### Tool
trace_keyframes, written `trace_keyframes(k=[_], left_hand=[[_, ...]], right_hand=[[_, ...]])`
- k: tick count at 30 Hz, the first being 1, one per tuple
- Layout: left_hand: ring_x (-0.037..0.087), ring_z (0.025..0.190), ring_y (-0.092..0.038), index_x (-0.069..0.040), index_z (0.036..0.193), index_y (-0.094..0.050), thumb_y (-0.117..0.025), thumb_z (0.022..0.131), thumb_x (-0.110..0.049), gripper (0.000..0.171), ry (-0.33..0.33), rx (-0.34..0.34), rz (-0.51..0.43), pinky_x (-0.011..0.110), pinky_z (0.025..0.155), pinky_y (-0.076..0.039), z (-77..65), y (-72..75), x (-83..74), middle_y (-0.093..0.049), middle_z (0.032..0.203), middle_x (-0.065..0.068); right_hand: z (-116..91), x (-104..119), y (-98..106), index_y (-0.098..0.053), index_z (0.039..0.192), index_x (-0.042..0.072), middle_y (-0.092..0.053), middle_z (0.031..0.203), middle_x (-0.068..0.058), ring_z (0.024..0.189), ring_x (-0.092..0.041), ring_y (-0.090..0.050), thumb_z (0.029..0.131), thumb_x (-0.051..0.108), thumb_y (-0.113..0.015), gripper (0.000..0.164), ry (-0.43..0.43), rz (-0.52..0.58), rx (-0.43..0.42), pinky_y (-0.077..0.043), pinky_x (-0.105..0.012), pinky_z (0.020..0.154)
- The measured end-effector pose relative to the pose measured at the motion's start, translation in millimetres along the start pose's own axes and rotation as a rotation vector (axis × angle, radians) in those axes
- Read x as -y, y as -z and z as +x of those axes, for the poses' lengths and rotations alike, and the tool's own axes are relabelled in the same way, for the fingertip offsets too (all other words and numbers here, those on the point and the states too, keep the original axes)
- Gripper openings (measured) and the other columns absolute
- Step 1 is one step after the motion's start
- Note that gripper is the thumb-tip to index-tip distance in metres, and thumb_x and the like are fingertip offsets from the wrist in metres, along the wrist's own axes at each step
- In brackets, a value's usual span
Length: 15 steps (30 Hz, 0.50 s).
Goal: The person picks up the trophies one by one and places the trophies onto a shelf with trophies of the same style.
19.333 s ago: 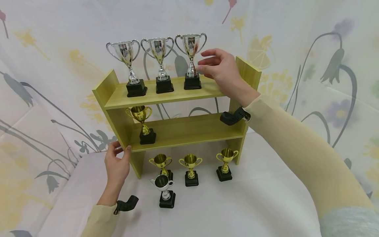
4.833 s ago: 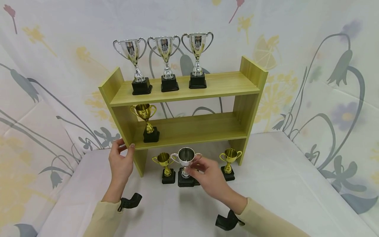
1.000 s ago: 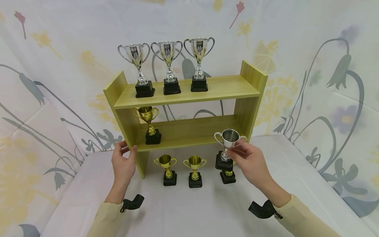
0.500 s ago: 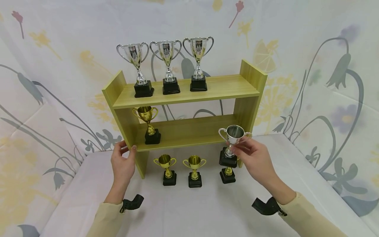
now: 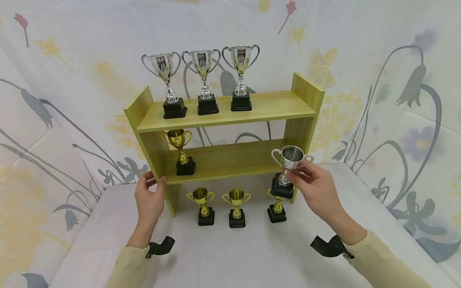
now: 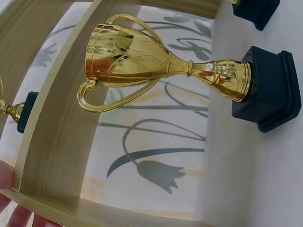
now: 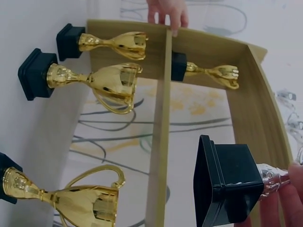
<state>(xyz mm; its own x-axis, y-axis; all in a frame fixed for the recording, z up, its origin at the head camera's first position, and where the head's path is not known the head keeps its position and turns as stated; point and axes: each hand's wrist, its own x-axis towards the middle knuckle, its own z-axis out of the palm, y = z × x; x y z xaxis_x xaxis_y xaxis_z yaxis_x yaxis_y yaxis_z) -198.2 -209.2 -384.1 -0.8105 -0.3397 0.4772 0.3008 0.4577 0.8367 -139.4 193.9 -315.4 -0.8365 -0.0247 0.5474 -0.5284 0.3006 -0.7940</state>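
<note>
My right hand [image 5: 318,188] pinches a small silver trophy cup [image 5: 282,187] by its stem. The trophy is raised off the table, in front of the right end of the middle shelf, slightly tilted; its black base [image 7: 232,182] shows large in the right wrist view. My left hand [image 5: 149,202] grips the left side panel of the wooden shelf unit [image 5: 230,160], thumb on the front edge. On the middle shelf's left end stands a gold trophy [image 5: 183,158]. Below, on the table, are a left gold trophy [image 5: 204,206], a middle one [image 5: 236,206] and a right one [image 5: 277,208], partly covered by the silver trophy.
Three larger silver trophies, left [image 5: 171,88], middle [image 5: 205,86] and right [image 5: 241,82], stand along the top shelf toward its left. A white cloth [image 5: 223,256] covers the table. A flower-printed backdrop [image 5: 360,48] hangs behind the unit.
The small silver trophy stood on the table at front left; my right hand, earlier at the top shelf's right silver trophy, has carried it right and up. My left hand keeps its grip.
</note>
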Motion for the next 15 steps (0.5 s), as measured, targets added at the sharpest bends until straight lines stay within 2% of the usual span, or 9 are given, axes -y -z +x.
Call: trace_keyframes(k=[7, 15], left_hand=[[0.032, 0.113, -0.055, 0.003, 0.125, -0.053, -0.06, 0.098, -0.009, 0.031, -0.007, -0.001, -0.003, 0.005, 0.071, -0.045, -0.2, -0.2, -0.3, -0.055, 0.121, 0.017], [0.032, 0.113, -0.055, 0.003, 0.125, -0.053, -0.06, 0.098, -0.009, 0.03, -0.012, -0.002, -0.01, 0.005, 0.071, -0.045, 0.2, -0.4, 0.1, -0.056, 0.121, 0.017]], right_hand=[[4, 2, 6, -0.065, 0.097, -0.006, -0.069, 0.095, 0.002, 0.092, -0.007, -0.068, 0.089, -0.008, -0.067, 0.008, 0.025, -0.023, -0.016, -0.054, -0.019, 0.079], [9, 5, 16, -0.063, 0.099, -0.005, -0.069, 0.096, 0.001, 0.094, -0.004, -0.068, 0.091, -0.009, -0.064, 0.01, 0.044, -0.065, -0.025, -0.053, -0.018, 0.082]])
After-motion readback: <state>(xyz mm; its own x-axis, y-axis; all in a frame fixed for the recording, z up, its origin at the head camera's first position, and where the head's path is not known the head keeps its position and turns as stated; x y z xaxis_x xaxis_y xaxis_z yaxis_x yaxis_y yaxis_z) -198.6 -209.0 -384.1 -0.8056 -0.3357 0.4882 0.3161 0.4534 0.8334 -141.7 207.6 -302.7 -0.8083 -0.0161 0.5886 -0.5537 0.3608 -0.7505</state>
